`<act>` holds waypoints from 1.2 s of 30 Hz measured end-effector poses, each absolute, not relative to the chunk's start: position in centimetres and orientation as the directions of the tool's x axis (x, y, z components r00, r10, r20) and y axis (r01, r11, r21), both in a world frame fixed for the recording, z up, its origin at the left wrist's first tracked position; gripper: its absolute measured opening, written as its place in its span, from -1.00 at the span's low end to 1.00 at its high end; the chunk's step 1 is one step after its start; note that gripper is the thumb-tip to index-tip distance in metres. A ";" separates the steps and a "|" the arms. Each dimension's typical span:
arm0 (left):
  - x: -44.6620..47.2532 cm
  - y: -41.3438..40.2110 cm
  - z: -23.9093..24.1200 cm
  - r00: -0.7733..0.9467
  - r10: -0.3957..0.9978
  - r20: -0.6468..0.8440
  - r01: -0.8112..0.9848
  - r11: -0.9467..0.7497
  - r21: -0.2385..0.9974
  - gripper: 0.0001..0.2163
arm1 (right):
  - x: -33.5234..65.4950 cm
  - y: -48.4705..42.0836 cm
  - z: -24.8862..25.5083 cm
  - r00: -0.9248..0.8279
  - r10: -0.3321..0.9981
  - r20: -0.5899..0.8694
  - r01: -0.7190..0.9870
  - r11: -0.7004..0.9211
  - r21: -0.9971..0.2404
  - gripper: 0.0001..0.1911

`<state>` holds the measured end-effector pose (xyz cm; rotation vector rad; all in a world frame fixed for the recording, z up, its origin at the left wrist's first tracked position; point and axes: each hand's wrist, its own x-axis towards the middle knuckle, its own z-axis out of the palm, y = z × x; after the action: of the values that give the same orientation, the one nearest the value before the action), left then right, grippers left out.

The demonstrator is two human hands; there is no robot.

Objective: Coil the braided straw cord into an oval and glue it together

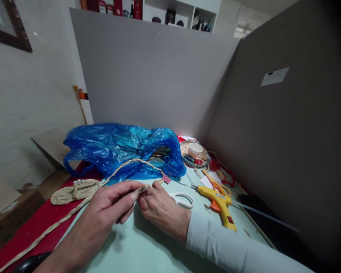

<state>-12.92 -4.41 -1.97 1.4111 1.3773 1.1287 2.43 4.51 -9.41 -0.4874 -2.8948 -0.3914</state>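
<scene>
Over a pale green tabletop [142,248], the left hand [109,206] and right hand [165,211] pinch a tan braid [144,188], its ends unclear. It looks light, soft, rough enough to grip, best pinched across its width.

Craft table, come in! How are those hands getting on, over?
Left hand and right hand: both holding a small pale fibre piece. Pink clip sits just beyond. White loop handle close by right hand, might crowd it.
</scene>
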 end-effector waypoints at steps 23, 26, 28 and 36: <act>-13.4 -0.8 -6.7 -0.048 0.998 -0.048 0.008 0.049 0.999 -0.72 | 9.1 9.6 -4.1 -0.177 0.826 0.535 0.089 0.555 -0.827 -0.82; -13.4 -0.5 -7.3 -0.032 0.997 -0.066 0.041 0.067 0.997 -0.75 | 9.6 9.3 -2.8 -0.176 0.856 0.486 0.051 0.501 -0.864 -0.84; -13.4 -0.4 -7.5 -0.034 0.997 -0.073 0.057 0.075 0.996 -0.74 | 10.4 8.5 -1.7 -0.207 0.870 0.447 0.022 0.461 -0.887 -0.85; -13.2 -1.0 -7.1 -0.027 0.996 -0.090 0.025 0.090 0.996 -0.76 | 18.9 -2.8 1.6 -0.784 0.513 -0.349 0.537 0.278 -0.797 -0.76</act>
<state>-13.21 -0.96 -7.07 1.1494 1.2889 1.1485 18.95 -2.85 1.57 -1.0387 -2.5304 1.5926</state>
